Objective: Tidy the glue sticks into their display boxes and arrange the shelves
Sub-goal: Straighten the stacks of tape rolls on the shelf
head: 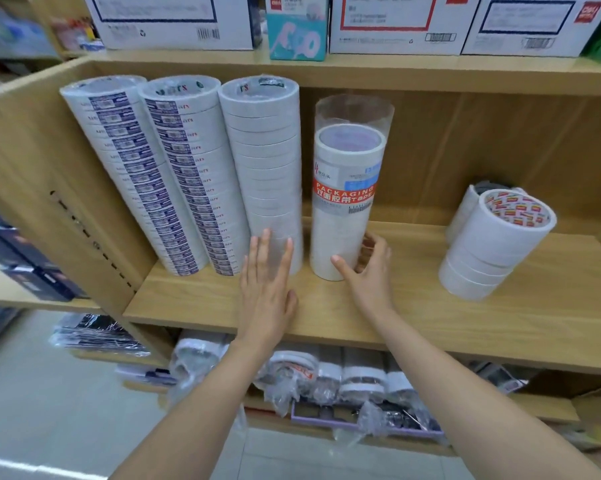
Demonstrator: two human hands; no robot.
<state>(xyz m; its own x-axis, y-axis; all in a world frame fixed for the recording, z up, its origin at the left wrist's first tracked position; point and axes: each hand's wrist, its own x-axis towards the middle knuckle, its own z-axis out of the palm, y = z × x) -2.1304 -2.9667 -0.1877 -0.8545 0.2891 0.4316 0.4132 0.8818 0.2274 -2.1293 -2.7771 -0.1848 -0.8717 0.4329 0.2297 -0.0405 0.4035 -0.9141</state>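
The left hand [267, 271] is pressing flat, fingers straight, steadying the tape stack [264, 168]; the right hand [368, 271] is gripping the wrapped tube [345, 202] just beside, seemingly closing ranks on the shelf [430, 306]. No glue sticks are showing.

White tape stacks [146, 174] bear dark blue labels; the wrapped stack [345, 202] has a red band; shelf [413, 306] light wood

Light wooden shelving unit [430, 317]; pale tiled floor [49, 410] below; bright, even light.
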